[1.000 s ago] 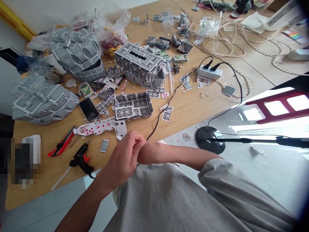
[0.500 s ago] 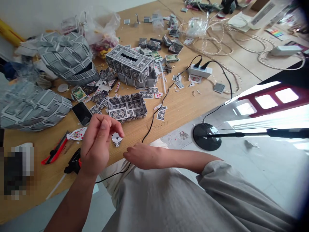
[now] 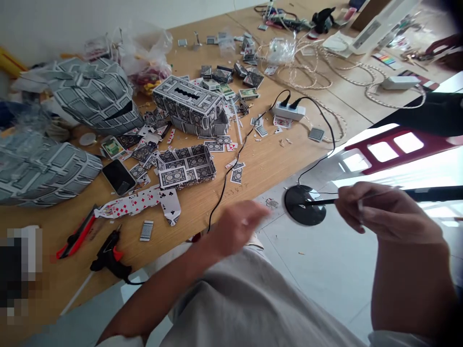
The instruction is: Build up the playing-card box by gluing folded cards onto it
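My left hand [image 3: 240,224] is over my lap near the table's front edge, its fingers curled and blurred; what it may hold cannot be made out. Raised at the right, my right hand [image 3: 387,212] pinches something thin and clear, too faint to name, in front of the black lamp pole. On the table lies a strip of joined playing cards [image 3: 135,203] with a bent end. Below it are a single card [image 3: 146,231], a black glue gun [image 3: 111,253] and a red utility knife [image 3: 77,233]. An open card-covered tray [image 3: 186,166] sits behind the strip.
A card-covered box [image 3: 188,99] and two large card-covered forms [image 3: 94,94] stand further back. A phone [image 3: 118,177] lies at the left. A black cord runs from the power strip [image 3: 289,111] over the table edge. Another person's hand [image 3: 448,48] shows at the far right.
My left hand has moved right, away from the glue gun and card strip, uncovering them. My right hand has swung from the table edge up to the right. The view has shifted slightly.
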Available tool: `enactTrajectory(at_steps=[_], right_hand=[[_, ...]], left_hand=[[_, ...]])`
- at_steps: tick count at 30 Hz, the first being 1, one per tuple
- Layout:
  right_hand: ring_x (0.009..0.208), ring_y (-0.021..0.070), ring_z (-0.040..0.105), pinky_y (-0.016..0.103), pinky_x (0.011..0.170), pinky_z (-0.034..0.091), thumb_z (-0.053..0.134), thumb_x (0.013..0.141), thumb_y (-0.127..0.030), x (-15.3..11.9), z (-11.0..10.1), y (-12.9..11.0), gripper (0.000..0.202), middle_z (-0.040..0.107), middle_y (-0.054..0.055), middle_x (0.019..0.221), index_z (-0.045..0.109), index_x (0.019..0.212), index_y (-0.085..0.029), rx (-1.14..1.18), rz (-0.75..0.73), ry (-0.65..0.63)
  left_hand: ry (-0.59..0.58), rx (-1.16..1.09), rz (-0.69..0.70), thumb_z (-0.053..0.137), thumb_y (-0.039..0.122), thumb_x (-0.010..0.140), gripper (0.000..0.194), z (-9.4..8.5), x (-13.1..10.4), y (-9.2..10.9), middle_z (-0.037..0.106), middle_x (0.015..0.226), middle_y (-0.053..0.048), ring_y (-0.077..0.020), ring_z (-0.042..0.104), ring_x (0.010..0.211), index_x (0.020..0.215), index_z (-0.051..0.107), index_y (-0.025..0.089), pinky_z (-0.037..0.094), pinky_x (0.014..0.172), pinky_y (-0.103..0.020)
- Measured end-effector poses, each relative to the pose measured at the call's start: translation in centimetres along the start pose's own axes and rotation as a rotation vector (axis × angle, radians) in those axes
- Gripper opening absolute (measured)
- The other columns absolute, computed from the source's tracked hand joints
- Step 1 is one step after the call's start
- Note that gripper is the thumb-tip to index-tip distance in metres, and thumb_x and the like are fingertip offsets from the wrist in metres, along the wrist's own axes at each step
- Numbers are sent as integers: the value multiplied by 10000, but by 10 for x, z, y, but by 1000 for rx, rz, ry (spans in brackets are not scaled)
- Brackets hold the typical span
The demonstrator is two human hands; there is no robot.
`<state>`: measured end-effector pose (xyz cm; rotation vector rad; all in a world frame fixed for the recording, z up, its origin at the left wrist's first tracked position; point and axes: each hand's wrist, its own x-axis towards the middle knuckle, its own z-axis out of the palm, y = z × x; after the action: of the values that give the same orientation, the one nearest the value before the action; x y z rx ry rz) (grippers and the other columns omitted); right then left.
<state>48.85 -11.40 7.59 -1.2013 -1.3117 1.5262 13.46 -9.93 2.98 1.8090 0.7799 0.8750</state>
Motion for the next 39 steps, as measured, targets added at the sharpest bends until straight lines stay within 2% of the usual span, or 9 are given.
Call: enactTrajectory(at_steps=[2, 4, 7, 11, 13, 16, 27, 35, 39], right_hand=[[488, 142, 573, 276, 387, 379, 925, 797, -456, 5, 13, -7, 233, 607, 40, 665, 807, 922, -299, 49, -48, 98], [524, 166, 606, 313, 426, 427, 938, 788, -472, 18, 35, -13, 268, 619, 52, 666, 819, 939, -285, 40, -15, 143], [557, 192, 634, 342, 454, 487, 949, 769, -428, 43, 66, -13, 233, 675, 71, 716, 836, 890, -264, 11, 4, 145], [642, 169, 656, 307, 564, 566, 943, 786, -425, 78, 95, 1, 255, 734, 80, 801, 820, 802, -202, 0, 40, 173], [657, 165, 658, 291, 586, 575, 952, 774, -452, 94, 106, 9, 306, 735, 67, 775, 813, 823, -184, 19, 43, 190], [665, 172, 668, 296, 594, 589, 966, 743, -504, 110, 120, 17, 382, 740, 61, 771, 805, 847, -173, 32, 28, 165], [646, 184, 688, 312, 589, 614, 948, 736, -578, 122, 147, 20, 438, 762, 71, 775, 799, 861, -185, 1, 55, 74], [659, 188, 688, 333, 624, 629, 930, 755, -596, 127, 160, 30, 447, 765, 71, 795, 789, 868, -187, 2, 77, 5], [660, 182, 685, 317, 615, 619, 935, 751, -577, 128, 166, 32, 437, 749, 58, 770, 784, 859, -182, 39, 94, -4]], left_hand=[[-481, 313, 104, 507, 18, 986, 535, 41, 1, -17, 651, 1490, -106, -279, 664, 1313, 1386, 695, 321, 554, 1040, -423], [-687, 414, 148, 503, 22, 993, 637, 61, -2, -26, 620, 1533, -113, -281, 675, 1309, 1532, 590, 350, 569, 1020, -395], [-617, 436, 124, 510, 69, 1028, 577, 48, -7, -28, 753, 1250, -108, -237, 733, 1135, 1586, 507, 216, 593, 971, -360], [-383, 444, 55, 541, 163, 1077, 270, 5, -11, -26, 786, 1139, -76, -216, 737, 1095, 1305, 682, 188, 582, 1001, -363], [-331, 418, 7, 592, 205, 1069, 171, -4, -15, -28, 793, 1128, -65, -208, 742, 1077, 1186, 716, 195, 583, 993, -346], [-337, 383, -28, 602, 216, 1069, 172, 1, -20, -34, 795, 1130, -74, -206, 741, 1097, 1183, 726, 182, 585, 995, -330], [-591, 326, 89, 523, -20, 971, 463, 30, -16, -30, 794, 1233, -135, -219, 746, 1144, 1388, 683, 101, 577, 1017, -333], [-488, 273, 57, 542, 225, 1099, 229, 45, -24, -38, 831, 1088, -76, -190, 755, 1057, 1131, 762, 167, 553, 1026, -326], [-507, 263, 66, 547, 202, 1092, 248, 48, -24, -38, 821, 1108, -103, -205, 753, 1089, 1224, 745, 132, 554, 1002, -303]])
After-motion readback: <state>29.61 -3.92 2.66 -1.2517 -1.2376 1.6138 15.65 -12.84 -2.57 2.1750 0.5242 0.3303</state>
